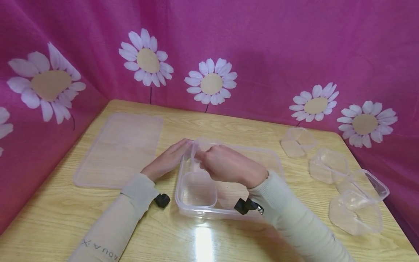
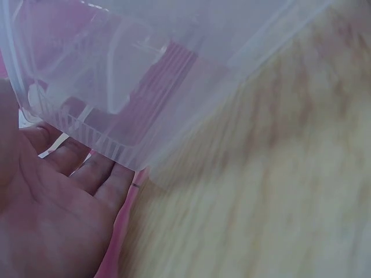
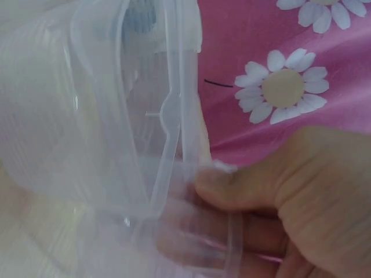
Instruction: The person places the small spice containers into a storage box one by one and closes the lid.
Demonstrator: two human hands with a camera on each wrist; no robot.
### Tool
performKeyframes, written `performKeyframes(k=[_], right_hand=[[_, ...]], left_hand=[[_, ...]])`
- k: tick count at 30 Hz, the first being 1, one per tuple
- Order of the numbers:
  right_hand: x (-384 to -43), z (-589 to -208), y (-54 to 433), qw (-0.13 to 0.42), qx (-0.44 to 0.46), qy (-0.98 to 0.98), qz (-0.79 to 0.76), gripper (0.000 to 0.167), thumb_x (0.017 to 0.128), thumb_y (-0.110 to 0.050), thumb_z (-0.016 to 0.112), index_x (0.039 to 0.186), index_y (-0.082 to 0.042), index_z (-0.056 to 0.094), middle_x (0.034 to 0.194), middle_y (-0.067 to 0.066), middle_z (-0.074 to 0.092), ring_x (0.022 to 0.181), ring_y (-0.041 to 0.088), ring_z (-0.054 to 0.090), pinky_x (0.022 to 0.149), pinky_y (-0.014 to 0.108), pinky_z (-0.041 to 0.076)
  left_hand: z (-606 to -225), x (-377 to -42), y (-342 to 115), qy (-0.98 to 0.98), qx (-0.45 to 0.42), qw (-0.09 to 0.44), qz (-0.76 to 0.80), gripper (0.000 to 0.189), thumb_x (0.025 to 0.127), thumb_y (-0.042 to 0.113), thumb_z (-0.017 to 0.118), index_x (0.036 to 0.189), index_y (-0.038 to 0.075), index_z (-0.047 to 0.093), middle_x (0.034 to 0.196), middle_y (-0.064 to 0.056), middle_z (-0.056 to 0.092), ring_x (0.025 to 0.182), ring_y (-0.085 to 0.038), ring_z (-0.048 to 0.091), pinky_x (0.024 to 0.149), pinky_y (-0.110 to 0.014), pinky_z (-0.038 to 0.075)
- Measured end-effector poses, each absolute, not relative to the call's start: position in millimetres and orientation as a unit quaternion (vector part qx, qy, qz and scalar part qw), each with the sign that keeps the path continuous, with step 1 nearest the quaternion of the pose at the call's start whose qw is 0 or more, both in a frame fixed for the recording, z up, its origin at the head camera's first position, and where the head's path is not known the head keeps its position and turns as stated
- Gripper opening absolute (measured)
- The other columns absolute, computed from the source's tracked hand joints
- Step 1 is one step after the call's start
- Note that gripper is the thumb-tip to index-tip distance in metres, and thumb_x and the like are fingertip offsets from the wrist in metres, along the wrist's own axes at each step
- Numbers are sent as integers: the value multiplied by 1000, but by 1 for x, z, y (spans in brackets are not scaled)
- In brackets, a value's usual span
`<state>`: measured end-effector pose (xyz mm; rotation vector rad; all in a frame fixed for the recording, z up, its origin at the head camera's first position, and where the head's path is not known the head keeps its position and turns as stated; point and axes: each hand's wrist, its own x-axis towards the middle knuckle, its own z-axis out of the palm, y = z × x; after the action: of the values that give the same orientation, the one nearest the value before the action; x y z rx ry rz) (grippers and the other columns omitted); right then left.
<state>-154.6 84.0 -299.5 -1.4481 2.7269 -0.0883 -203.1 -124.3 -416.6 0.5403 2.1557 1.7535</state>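
Observation:
A large clear plastic box [image 1: 179, 183] stands on the table before me. My left hand [image 1: 168, 158] rests against its outer far-left corner; in the left wrist view the fingers [image 2: 93, 171] lie loosely along the wall. Inside the box, my right hand [image 1: 226, 163] pinches a small clear plastic container [image 1: 197, 141] at the far-left corner. The right wrist view has the thumb [image 3: 217, 188] on one side of its wall, with fingers seen through the plastic. Another small clear container [image 1: 198, 191] sits in the box's near-left corner.
A flat clear lid [image 1: 121, 153] lies on the table left of the box. Several small clear containers [image 1: 328, 165] stand in a row along the right side, one [image 1: 363, 185] tilted against another. A pink flowered cloth [image 1: 262, 72] hangs behind the table.

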Motion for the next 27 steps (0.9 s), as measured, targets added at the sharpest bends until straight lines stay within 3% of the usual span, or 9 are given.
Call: performKeyframes(k=[4, 11, 15, 21, 27], right_hand=[[-162, -301, 79, 64, -476, 876, -44, 7, 96, -1, 66, 95, -6, 69, 71, 1, 64, 62, 10, 56, 64, 24, 55], [-178, -302, 76, 130, -487, 861, -70, 21, 98, -2, 66, 116, -5, 77, 91, 4, 76, 74, 10, 62, 78, 28, 61], [-181, -303, 78, 156, -488, 855, -82, 26, 99, -2, 62, 120, -4, 76, 93, 6, 77, 72, 7, 59, 78, 26, 60], [-178, -310, 79, 152, -489, 853, -98, 29, 99, -3, 61, 124, -3, 75, 109, 11, 80, 81, 8, 71, 88, 31, 63], [-180, -320, 76, 128, -514, 840, -118, 27, 100, -1, 58, 119, -3, 77, 103, 9, 80, 80, 9, 67, 86, 32, 63]], left_hand=[[-417, -202, -125, 751, 181, 160, 614, 52, 114, 47, 27, 148, 15, 49, 151, -10, 53, 145, -29, 45, 129, -52, 30], [-416, -201, -125, 749, 180, 163, 616, 54, 113, 50, 25, 150, 18, 47, 150, -9, 52, 144, -27, 42, 131, -51, 25], [-416, -200, -124, 745, 184, 158, 622, 54, 114, 47, 23, 151, 14, 46, 153, -10, 51, 148, -28, 41, 132, -51, 24], [-416, -202, -124, 743, 189, 153, 623, 52, 114, 45, 27, 150, 16, 50, 154, -8, 52, 150, -28, 40, 132, -52, 24], [-416, -203, -127, 750, 193, 145, 616, 51, 114, 46, 27, 146, 17, 53, 150, -7, 54, 146, -26, 43, 131, -51, 26]])
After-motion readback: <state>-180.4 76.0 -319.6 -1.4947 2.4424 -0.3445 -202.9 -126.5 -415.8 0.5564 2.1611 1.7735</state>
